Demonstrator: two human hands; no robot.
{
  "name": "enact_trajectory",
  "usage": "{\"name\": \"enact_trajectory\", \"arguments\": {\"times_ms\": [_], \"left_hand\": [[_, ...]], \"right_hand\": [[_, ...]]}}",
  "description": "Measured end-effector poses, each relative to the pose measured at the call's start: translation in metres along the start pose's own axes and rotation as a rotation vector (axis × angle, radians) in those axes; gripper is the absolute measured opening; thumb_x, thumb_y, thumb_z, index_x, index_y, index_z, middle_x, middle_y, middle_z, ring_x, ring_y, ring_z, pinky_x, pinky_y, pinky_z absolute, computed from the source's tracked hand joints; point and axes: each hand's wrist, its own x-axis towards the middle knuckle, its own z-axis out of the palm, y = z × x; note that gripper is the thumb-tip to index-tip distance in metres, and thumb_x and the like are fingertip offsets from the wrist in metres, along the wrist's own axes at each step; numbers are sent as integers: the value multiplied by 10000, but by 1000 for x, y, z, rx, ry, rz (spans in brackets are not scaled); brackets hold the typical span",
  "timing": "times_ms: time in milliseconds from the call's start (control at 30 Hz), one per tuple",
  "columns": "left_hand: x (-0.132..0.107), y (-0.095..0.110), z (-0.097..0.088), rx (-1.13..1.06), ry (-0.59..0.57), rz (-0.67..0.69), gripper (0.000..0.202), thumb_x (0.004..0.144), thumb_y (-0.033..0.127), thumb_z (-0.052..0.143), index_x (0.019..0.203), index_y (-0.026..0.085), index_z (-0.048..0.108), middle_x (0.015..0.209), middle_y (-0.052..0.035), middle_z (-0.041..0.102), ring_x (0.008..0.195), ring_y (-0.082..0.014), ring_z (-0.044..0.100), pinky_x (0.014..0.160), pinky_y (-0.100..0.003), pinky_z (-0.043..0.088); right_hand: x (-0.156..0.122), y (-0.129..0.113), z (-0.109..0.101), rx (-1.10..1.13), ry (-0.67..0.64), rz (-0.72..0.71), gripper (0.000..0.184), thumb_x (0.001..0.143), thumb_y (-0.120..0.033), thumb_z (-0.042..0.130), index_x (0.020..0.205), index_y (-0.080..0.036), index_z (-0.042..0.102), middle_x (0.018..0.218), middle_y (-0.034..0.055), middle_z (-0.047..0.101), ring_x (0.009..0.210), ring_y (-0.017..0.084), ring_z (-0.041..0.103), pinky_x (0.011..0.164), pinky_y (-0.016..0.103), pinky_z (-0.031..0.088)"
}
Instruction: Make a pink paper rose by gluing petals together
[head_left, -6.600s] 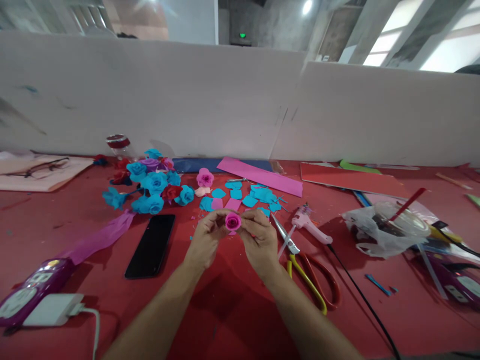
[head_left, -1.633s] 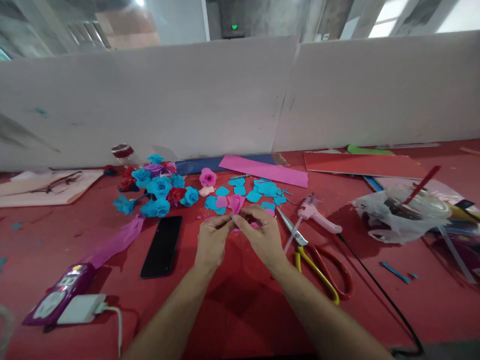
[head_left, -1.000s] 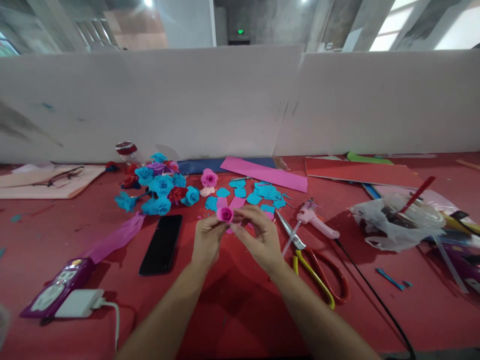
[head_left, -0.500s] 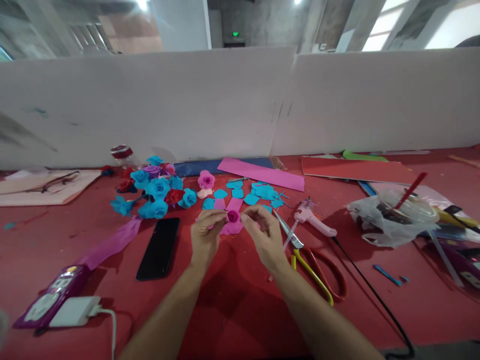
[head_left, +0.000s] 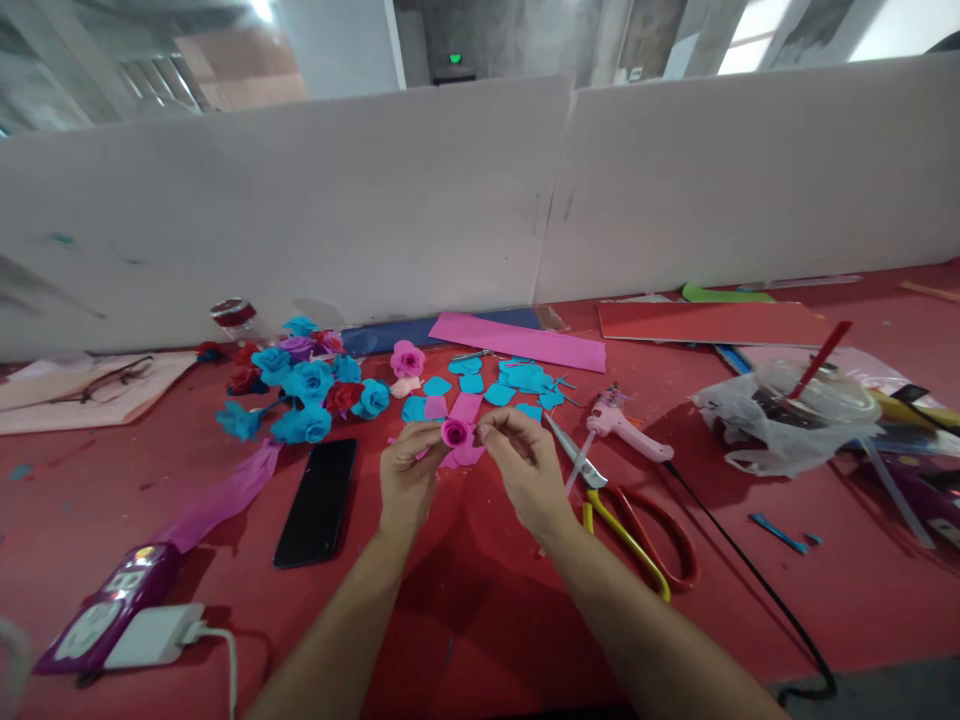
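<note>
A small pink paper rose (head_left: 455,432) with a tightly rolled centre is pinched in the fingers of my left hand (head_left: 409,475). Just right of the rose, my right hand (head_left: 521,465) has thumb and forefinger pressed together; whatever lies between those fingertips is too small to make out. Pink paper petals (head_left: 466,455) lie on the table beneath and behind the rose. Farther back are scattered blue paper petals (head_left: 525,376) and another pink paper flower (head_left: 407,359).
A bunch of paper flowers (head_left: 309,382) and a phone (head_left: 316,503) lie left. Scissors (head_left: 637,535), a pink glue gun (head_left: 630,435) with its cord, and a bagged cup (head_left: 787,420) are right. Pink paper (head_left: 517,342) lies behind, before a white partition (head_left: 337,210).
The camera view has tilted slightly. My left fingers have shifted the rose a little, turning its face more toward me, and a small gap shows between it and my right fingertips.
</note>
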Motion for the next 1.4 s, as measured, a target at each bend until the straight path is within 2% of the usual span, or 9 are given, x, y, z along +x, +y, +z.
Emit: {"name": "enact_trajectory", "arguments": {"times_ms": [133, 233, 567, 933, 1133, 1233, 1400], "left_hand": [[1, 2, 1, -36, 23, 74, 83, 694, 256, 712, 769, 258, 745, 812, -30, 662, 798, -171, 593, 721, -316, 494], [3, 3, 1, 47, -8, 150, 97, 709, 247, 701, 789, 273, 747, 789, -29, 685, 782, -165, 597, 707, -301, 493], [3, 9, 0, 258, -29, 253, 110, 746, 195, 663, 781, 267, 740, 760, -12, 696, 760, -154, 581, 716, -295, 469], [1, 8, 1, 122, -5, 133, 74, 732, 237, 677, 771, 255, 738, 793, -24, 669, 781, -165, 582, 715, -304, 478], [2, 6, -1, 127, -4, 166, 120, 712, 209, 695, 800, 277, 739, 802, -14, 675, 801, -168, 585, 743, -320, 474], [2, 4, -1, 191, 43, 179, 136, 701, 203, 705, 806, 284, 737, 796, -5, 675, 787, -159, 584, 744, -315, 474], [1, 4, -1, 202, 77, 194, 116, 695, 212, 707, 786, 277, 739, 781, -11, 670, 772, -158, 578, 702, -302, 479]], "right_hand": [[0, -3, 0, -46, -12, -17, 126, 807, -279, 543, 717, -196, 573, 689, -2, 533, 682, 135, 482, 666, 275, 402], [1, -2, -1, -97, -18, -28, 103, 788, -246, 549, 702, -196, 574, 687, -2, 537, 683, 137, 475, 658, 271, 400], [1, -4, -3, -118, -10, -32, 135, 814, -260, 531, 706, -191, 572, 681, -4, 532, 678, 136, 476, 666, 277, 389], [2, 3, 0, 92, -12, 12, 131, 827, -290, 547, 736, -205, 588, 697, -9, 564, 698, 132, 526, 690, 278, 432], [4, 2, 0, 203, 10, 97, 146, 814, -288, 537, 709, -200, 588, 673, -9, 559, 686, 134, 537, 705, 278, 453], [3, 1, -2, 157, 18, 63, 163, 838, -288, 508, 718, -200, 576, 690, -7, 553, 709, 136, 539, 721, 276, 436], [1, -3, -1, -32, 22, 8, 102, 785, -285, 588, 729, -200, 592, 706, -3, 550, 696, 137, 503, 686, 276, 417]]}}
